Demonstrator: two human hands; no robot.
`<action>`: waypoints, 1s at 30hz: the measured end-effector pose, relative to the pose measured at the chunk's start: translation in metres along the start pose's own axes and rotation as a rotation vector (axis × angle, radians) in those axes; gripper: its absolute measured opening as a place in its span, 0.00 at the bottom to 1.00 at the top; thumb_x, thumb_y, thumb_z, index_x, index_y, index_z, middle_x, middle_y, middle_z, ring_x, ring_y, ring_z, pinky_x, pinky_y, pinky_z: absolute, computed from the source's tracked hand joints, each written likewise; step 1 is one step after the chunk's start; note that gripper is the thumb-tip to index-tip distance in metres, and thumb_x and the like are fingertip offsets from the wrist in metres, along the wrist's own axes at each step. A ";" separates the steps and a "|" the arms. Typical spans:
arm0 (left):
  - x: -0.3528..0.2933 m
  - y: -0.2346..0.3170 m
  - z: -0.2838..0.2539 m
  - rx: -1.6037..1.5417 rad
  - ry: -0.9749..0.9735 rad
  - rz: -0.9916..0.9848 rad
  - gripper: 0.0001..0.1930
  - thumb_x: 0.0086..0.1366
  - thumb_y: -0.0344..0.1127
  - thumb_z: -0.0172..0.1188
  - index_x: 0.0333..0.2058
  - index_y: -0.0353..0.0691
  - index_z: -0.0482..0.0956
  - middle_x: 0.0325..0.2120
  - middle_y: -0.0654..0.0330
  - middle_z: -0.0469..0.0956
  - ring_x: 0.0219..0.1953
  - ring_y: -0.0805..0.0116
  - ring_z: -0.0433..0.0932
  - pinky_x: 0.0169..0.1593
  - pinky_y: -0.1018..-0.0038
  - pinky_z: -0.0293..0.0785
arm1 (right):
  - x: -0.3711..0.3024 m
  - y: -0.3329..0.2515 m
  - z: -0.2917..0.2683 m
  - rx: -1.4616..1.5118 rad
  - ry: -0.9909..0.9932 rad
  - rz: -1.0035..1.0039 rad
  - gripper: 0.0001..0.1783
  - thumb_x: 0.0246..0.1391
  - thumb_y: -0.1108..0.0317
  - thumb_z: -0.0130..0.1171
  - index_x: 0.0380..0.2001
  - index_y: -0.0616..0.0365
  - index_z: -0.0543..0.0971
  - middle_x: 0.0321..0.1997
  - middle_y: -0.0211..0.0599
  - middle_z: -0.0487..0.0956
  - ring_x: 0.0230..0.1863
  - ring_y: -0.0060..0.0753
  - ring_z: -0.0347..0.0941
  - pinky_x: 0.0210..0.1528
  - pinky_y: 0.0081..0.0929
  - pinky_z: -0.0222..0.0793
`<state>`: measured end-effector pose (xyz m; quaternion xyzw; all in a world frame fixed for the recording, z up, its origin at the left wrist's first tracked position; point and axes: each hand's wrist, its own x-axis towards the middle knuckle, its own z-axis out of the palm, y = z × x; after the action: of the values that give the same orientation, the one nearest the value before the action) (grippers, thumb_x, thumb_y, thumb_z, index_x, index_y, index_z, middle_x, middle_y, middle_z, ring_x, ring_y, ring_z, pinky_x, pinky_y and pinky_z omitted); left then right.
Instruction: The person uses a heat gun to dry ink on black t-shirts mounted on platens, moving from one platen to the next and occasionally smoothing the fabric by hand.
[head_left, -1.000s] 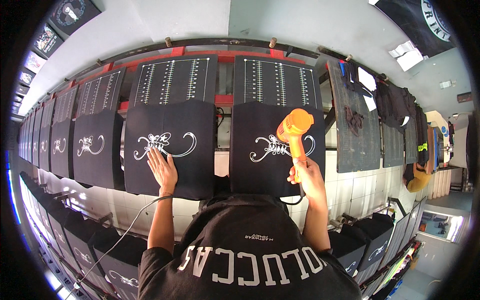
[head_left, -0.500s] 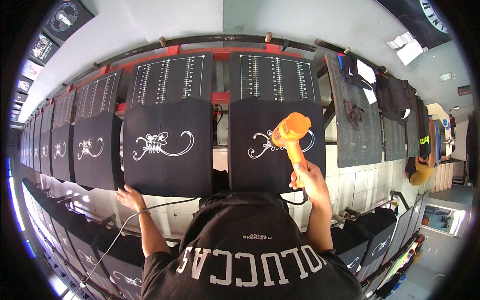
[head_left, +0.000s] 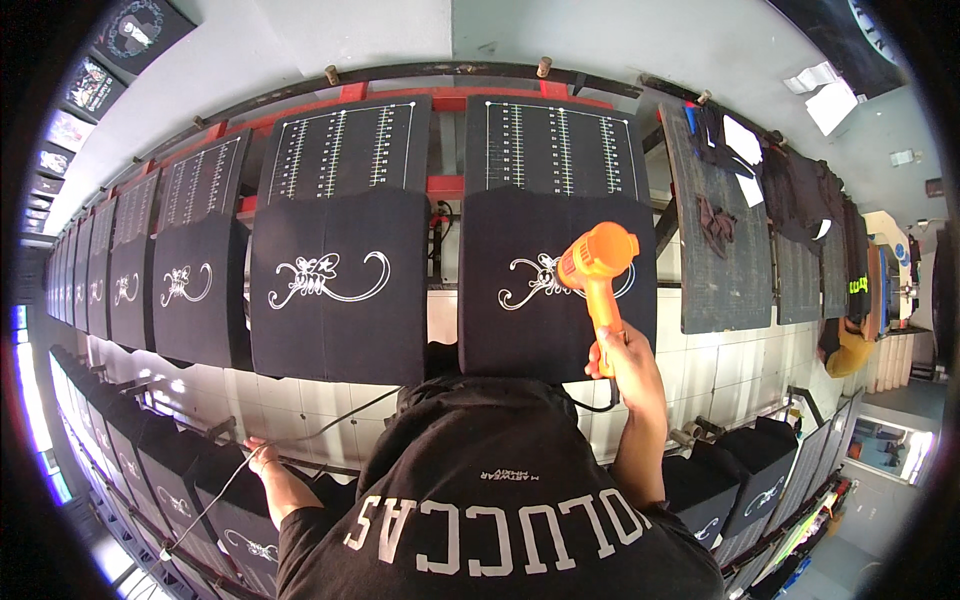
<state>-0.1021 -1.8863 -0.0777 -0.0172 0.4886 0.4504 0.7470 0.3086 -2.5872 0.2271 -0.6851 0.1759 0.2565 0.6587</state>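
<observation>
My right hand (head_left: 632, 362) is wrapped round the handle of an orange heat gun (head_left: 600, 258). The gun is over a black shirt (head_left: 520, 335) stretched on a board in front of me, its nozzle end over the white scrolled print (head_left: 519, 293) and hiding part of it. Low at my left side, my left hand (head_left: 262, 458) is closed about a thin cable (head_left: 325, 433), which bends at the fingers and runs on down to the left. The fingers are small and partly hidden. Left of the gun, another shirt (head_left: 335, 335) bears the same print.
More boards with printed black shirts (head_left: 185, 325) line up to the left, on a red and black frame (head_left: 445, 185). To the right stand bare boards (head_left: 730, 290) with dark cloths on them. A second row of shirts (head_left: 755, 465) lies behind me, across a tiled floor (head_left: 310, 400).
My left hand has moved down and back, away from the edge of the left shirt, and closed about the cable. The heat gun has shifted slightly to the right in the view.
</observation>
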 end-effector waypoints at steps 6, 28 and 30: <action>-0.056 -0.013 0.036 0.565 -0.130 0.180 0.22 0.72 0.51 0.39 0.19 0.50 0.67 0.13 0.74 0.58 0.12 0.77 0.51 0.17 0.79 0.48 | 0.011 0.004 -0.006 0.011 -0.020 -0.054 0.17 0.62 0.56 0.55 0.39 0.61 0.72 0.24 0.31 0.74 0.22 0.24 0.74 0.26 0.20 0.70; -0.263 -0.399 0.072 1.200 0.236 0.499 0.36 0.71 0.56 0.36 0.51 0.20 0.70 0.50 0.37 0.74 0.50 0.45 0.75 0.55 0.62 0.69 | 0.012 -0.002 -0.078 -0.102 -0.340 -0.034 0.19 0.62 0.55 0.53 0.40 0.63 0.71 0.24 0.35 0.75 0.21 0.25 0.74 0.25 0.21 0.71; -0.271 -0.405 0.081 1.151 0.276 0.496 0.36 0.71 0.56 0.36 0.49 0.19 0.71 0.48 0.37 0.75 0.48 0.43 0.75 0.54 0.61 0.69 | 0.010 -0.002 -0.082 -0.109 -0.323 -0.022 0.19 0.62 0.54 0.54 0.39 0.63 0.72 0.23 0.32 0.74 0.21 0.23 0.73 0.24 0.20 0.69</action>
<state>0.2036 -2.2673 -0.0012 0.4422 0.7334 0.2694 0.4405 0.3280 -2.6676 0.2232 -0.6714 0.0460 0.3654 0.6432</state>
